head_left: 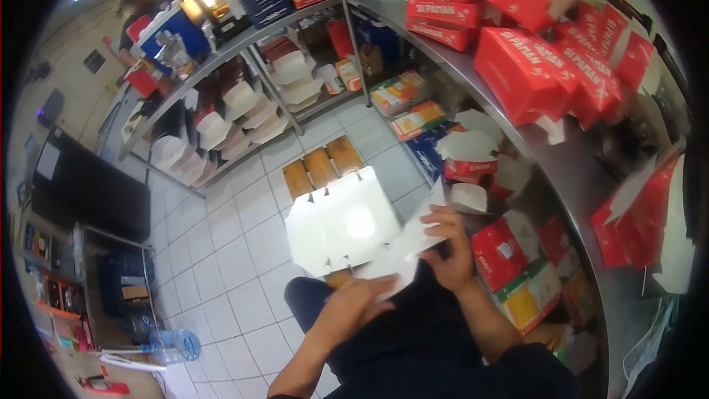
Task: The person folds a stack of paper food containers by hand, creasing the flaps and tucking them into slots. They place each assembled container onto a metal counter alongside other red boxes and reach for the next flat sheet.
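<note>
Here, in the head view, a white card (402,257) is held at a slant above the person's dark-clothed lap (406,340). The left hand (357,300) pinches its near end between thumb and fingers; the right hand (450,247) pinches its far end, fingers bent over the edge. Beyond, a flat blank (336,225) lies on a wooden stool (320,168). Red boxes (521,66) crowd the steel table (572,196) at right.

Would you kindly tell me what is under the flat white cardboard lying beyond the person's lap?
Under the flat white cardboard, brown wooden slats emerge at the far edge; what its middle covers cannot be seen.
</note>
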Demonstrator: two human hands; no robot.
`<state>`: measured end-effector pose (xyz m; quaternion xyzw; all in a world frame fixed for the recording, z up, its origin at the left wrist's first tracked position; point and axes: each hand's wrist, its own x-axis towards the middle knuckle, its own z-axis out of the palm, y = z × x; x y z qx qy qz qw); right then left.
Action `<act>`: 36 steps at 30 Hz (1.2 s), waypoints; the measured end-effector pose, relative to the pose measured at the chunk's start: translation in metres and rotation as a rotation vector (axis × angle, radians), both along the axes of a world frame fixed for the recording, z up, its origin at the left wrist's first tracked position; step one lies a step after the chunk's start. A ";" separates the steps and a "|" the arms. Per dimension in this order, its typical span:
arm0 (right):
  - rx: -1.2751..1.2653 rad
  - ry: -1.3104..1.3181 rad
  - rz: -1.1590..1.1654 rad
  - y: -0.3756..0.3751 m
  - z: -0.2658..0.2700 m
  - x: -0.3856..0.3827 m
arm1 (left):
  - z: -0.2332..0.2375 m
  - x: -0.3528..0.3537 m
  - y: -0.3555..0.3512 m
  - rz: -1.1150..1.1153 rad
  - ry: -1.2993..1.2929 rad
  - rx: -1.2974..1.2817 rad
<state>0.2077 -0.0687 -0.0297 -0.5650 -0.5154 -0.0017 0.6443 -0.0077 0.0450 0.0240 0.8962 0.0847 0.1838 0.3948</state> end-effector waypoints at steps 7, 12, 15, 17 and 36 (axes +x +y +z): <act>0.143 0.267 0.518 -0.004 0.040 -0.014 | -0.050 -0.029 -0.008 0.078 0.173 -1.161; -0.118 0.034 0.219 -0.015 0.070 -0.027 | -0.047 -0.006 -0.024 0.028 -0.068 -1.536; -0.335 -0.217 -0.009 -0.019 0.095 -0.029 | -0.028 -0.007 -0.023 0.163 -0.161 -1.250; -0.466 -0.243 0.025 -0.022 0.102 -0.027 | -0.024 -0.013 -0.020 0.254 -0.183 -1.118; -0.643 -0.472 0.244 -0.024 0.085 -0.012 | -0.015 -0.050 0.011 0.211 0.382 -0.436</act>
